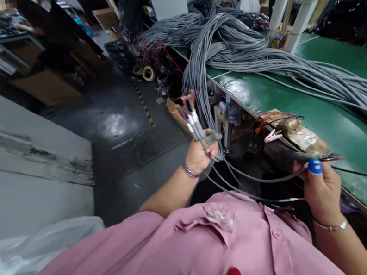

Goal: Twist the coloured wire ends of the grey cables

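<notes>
My left hand point(201, 154) is closed round several grey cables point(198, 131), whose ends point up and away with white bands and fanned-out coloured wires. From below that hand the cables sag across my front toward the right. My right hand point(321, 189) pinches the end of a grey cable point(278, 180) near the table edge; bare thin wires stick out to the right of the fingers. Blue tape or a cover wraps the right thumb point(314, 166). Another cable end with a white band point(289, 200) hangs beside the right palm.
A large bundle of grey cables point(224, 46) lies over the green table point(354, 127) and drapes off its left edge. A pink clip point(272, 136) and a taped block point(305, 138) sit at the near edge. Two people work farther back. A white wall point(23, 150) stands left.
</notes>
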`<state>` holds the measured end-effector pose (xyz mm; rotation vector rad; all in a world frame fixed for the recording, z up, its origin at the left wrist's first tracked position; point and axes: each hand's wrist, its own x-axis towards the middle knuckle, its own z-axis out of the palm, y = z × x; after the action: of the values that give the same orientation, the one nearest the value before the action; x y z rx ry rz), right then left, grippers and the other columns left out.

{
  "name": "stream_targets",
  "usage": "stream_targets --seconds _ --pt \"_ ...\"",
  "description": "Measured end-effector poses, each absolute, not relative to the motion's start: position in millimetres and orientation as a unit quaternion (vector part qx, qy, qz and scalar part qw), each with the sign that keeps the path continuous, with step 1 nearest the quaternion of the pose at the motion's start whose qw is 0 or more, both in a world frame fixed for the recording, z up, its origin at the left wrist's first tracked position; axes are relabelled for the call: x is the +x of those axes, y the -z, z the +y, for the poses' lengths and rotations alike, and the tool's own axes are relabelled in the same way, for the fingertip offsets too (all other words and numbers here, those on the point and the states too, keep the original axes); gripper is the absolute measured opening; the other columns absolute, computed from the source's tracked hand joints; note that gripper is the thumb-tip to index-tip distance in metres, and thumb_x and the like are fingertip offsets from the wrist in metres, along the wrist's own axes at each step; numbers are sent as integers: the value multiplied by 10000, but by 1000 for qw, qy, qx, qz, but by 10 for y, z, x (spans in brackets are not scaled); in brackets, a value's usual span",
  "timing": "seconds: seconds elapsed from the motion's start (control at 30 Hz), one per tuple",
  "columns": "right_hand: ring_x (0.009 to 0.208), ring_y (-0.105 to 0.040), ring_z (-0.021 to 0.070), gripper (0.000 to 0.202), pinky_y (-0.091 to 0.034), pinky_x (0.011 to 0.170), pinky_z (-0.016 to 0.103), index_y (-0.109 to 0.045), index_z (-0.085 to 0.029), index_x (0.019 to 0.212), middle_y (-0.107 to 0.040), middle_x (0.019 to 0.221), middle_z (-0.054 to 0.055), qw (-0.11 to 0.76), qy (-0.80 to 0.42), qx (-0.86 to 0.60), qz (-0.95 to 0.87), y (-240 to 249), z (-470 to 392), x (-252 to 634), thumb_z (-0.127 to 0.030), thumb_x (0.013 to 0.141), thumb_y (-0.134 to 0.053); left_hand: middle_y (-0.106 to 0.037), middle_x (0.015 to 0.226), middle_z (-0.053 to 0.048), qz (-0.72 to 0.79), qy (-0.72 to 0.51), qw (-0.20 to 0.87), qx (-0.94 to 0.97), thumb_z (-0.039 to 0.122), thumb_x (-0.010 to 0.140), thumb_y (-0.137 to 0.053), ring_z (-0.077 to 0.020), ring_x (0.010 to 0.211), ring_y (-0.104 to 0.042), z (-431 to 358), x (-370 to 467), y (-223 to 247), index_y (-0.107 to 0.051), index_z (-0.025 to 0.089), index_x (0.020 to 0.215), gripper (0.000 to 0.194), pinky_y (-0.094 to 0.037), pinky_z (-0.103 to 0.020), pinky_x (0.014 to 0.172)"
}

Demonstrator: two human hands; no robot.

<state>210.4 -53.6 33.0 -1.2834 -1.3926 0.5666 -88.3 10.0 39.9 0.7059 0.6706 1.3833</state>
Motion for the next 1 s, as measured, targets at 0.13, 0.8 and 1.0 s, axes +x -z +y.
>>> stream_targets --seconds 0.13,0.8,1.0 --pt "686 -559 165 277 -448 637 297 -677 -186 890 -645 793 53 443 -223 -558 -665 -188 -447 2100 -405 902 -509 -279 340 77 234 -572 704 349 384 711 -688 -103 336 -417 42 -1195 -467 -659 132 709 254 -327 -218 381" --pt "606 -511 112 257 -458 553 246 -653 -208 904 -596 755 6 483 -544 -455 -513 26 -286 1642 -451 834 -606 -585 597 14 408 -337 700 479 480 736 -689 -65 391 -498 -32 -21 -5 -647 129 904 391 -345 -182 366" --pt "682 -542 132 285 -460 571 245 -657 -213 968 -635 848 26 482 -554 -463 -497 81 -263 1662 -432 786 -671 -581 548 15 450 -342 675 474 468 690 -723 -80 384 -506 -46 -31 25 -577 138 730 364 -377 -191 377"
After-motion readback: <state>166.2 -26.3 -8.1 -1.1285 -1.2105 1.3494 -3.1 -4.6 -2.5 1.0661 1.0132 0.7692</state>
